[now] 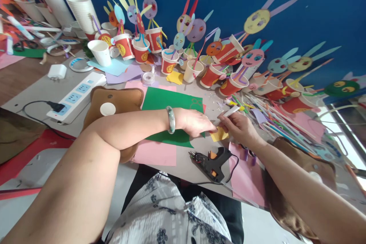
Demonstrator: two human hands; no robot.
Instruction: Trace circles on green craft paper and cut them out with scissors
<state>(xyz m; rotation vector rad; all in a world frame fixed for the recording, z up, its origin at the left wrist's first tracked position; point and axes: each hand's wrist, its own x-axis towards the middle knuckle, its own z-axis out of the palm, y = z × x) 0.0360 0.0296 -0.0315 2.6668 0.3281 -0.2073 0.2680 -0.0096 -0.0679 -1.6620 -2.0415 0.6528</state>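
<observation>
My right hand (240, 127) is closed around a slim white stick-like tool (231, 111), whose exact kind I cannot make out. Its fingertips are beside a small yellow paper piece (219, 134) on the table. From the left, my left hand (194, 122) reaches across a green paper sheet (160, 101) with its fingers stretched out, fingertips at the yellow piece's upper edge. Pink paper (157, 154) lies partly under the green sheet. Just below the hands rests a black glue gun (213, 164) with orange parts, its nozzle pointing left.
Paper cups (141, 50) holding paper rabbit figures line the blue wall. A power strip (76, 95) with a plugged cable and a brown cushioned pad (114, 97) lie left. Tape (148, 78) sits behind the green sheet. Several coloured straws (286, 122) and another brown pad (303, 171) are right.
</observation>
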